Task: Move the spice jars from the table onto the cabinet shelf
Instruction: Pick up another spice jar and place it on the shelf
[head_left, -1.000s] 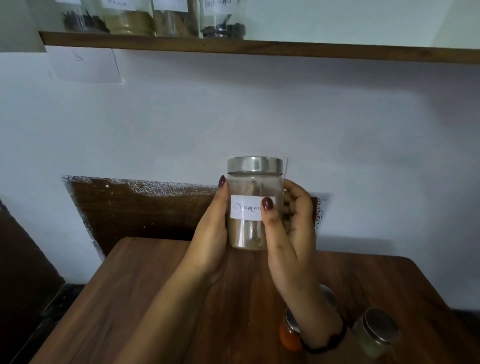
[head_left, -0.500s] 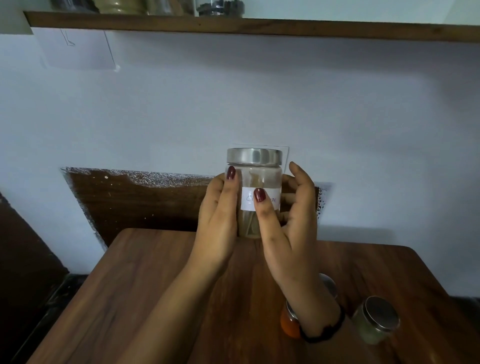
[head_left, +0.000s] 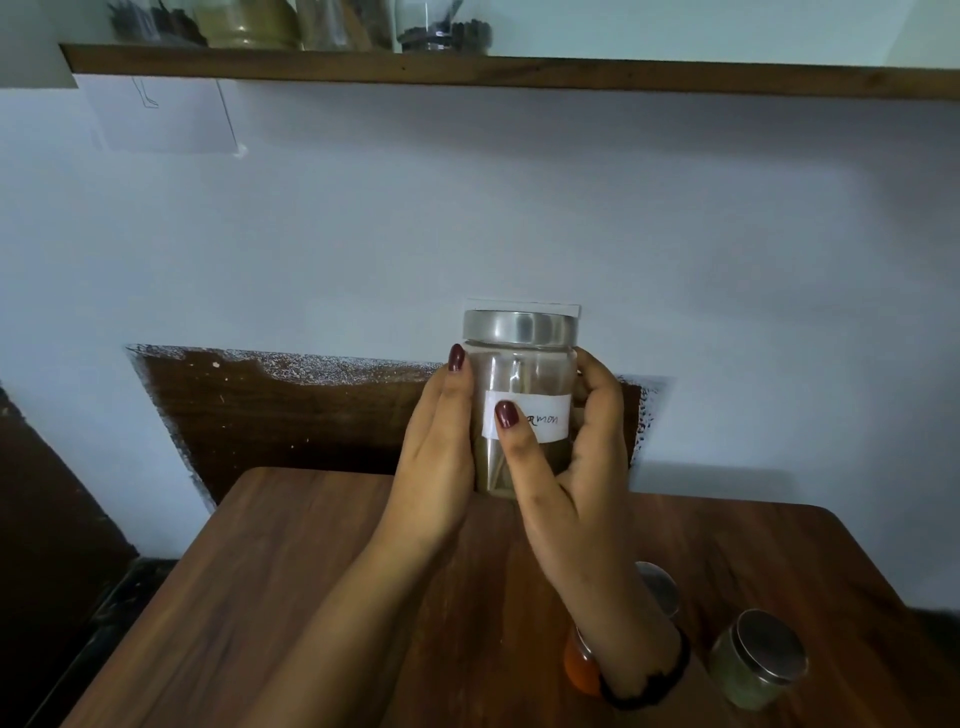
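Observation:
I hold a clear glass spice jar (head_left: 524, 384) with a silver lid and a white handwritten label upright above the far edge of the wooden table (head_left: 270, 597). My left hand (head_left: 436, 457) grips its left side. My right hand (head_left: 576, 457) grips its right side, thumb across the label. Two more jars stand on the table near my right wrist: one with orange-red powder (head_left: 579, 667), partly hidden by the wrist, and one with pale greenish contents (head_left: 753, 662). High above runs the wooden cabinet shelf (head_left: 623, 78).
Several filled jars (head_left: 441, 31) stand on the left half of the shelf. A white paper (head_left: 161, 114) hangs on the wall under its left end. A dark wooden panel (head_left: 291, 410) sits on the wall behind the table.
Both hands have kept their grip and turned the jar a little, so more of the label shows. The jar has risen slightly.

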